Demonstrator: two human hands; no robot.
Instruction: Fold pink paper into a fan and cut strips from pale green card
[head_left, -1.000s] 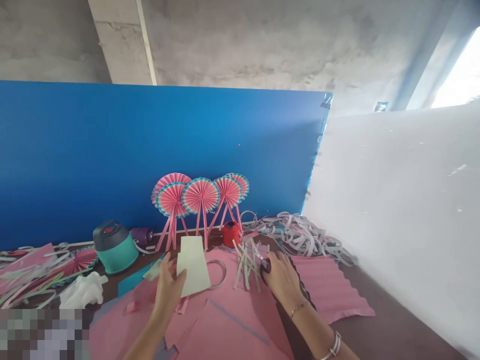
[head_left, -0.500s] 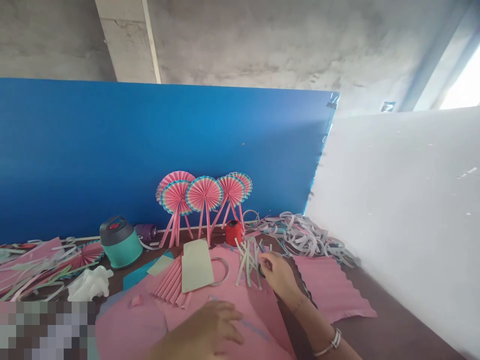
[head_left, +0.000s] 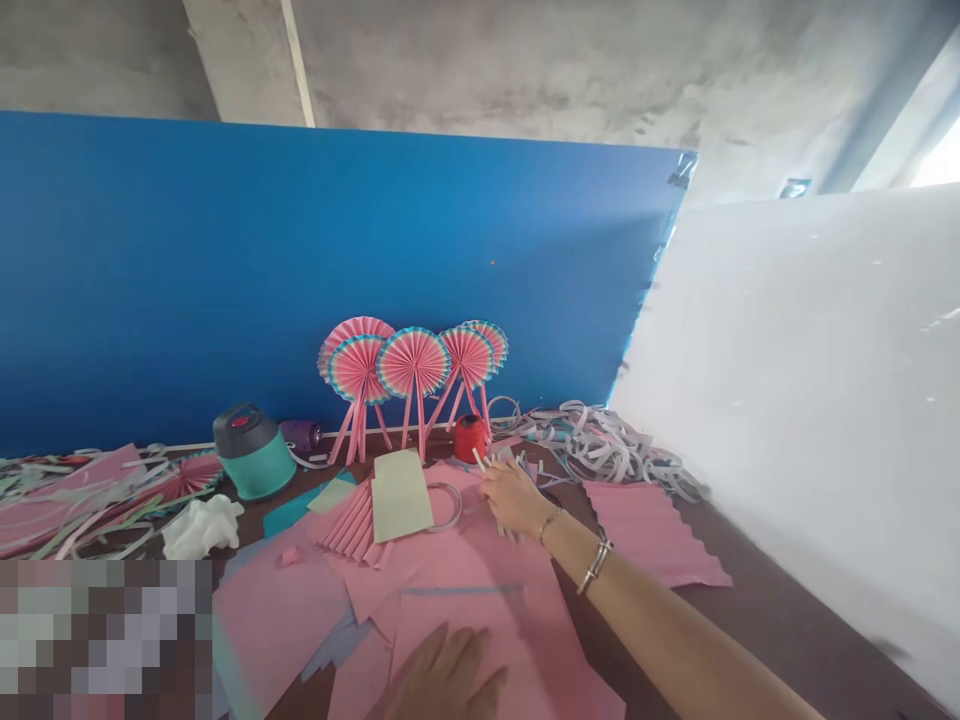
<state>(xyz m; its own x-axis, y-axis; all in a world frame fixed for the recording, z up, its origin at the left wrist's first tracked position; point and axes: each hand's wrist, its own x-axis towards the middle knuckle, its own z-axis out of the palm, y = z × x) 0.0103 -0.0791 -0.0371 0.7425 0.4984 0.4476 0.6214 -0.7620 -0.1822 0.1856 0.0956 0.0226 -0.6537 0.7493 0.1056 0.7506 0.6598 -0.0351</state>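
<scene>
My left hand (head_left: 450, 672) lies with fingers spread on a pink paper sheet (head_left: 457, 625) that has a thin blue line across it. Farther forward, my right hand (head_left: 514, 497) has its fingers curled down over pale paper strips (head_left: 478, 458). Only a few strip ends show around that hand; the rest are hidden beneath it. Left of it are a pale green card (head_left: 401, 495) and a ring-shaped band (head_left: 450, 508). Pleated pink paper (head_left: 349, 530) is partly under the card.
Several pink pleated round fans (head_left: 414, 362) stand against the blue panel (head_left: 225, 250). A teal-and-grey container (head_left: 256, 460), a red container (head_left: 469, 438) and crumpled white material (head_left: 202, 527) sit nearby. Tangled paper strips (head_left: 592, 440) and a rippled pink sheet (head_left: 652, 530) are at right.
My right hand has moved left onto the pale strips and now covers most of them. My left hand has come down flat on the pink sheet, nearer to me. The view has tilted down slightly.
</scene>
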